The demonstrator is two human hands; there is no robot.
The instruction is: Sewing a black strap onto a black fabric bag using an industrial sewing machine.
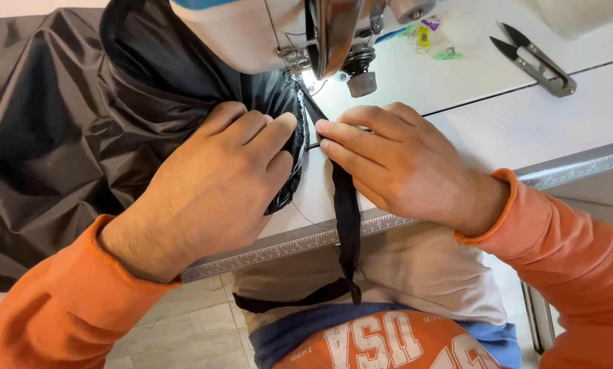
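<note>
Black binding strip [348, 205] runs from sewing machine presser foot [305, 74] over table edge, hanging to lap. Right hand [405, 164] fingers pressed together, flat on strip. Left hand [211, 188] fingers together, pressing dark shiny fabric [60, 123] beside it. White table [525, 116], ruler edge [286, 244]; thread snips [535, 58] far right. Tiled floor [190, 335] below.

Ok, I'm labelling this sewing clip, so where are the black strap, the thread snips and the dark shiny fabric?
black strap [347, 205], head view, on its middle stretch hanging over the table edge.
thread snips [538, 61], head view, on the metal handle.
dark shiny fabric [60, 123], head view, on the wide crumpled spread at left.
</note>
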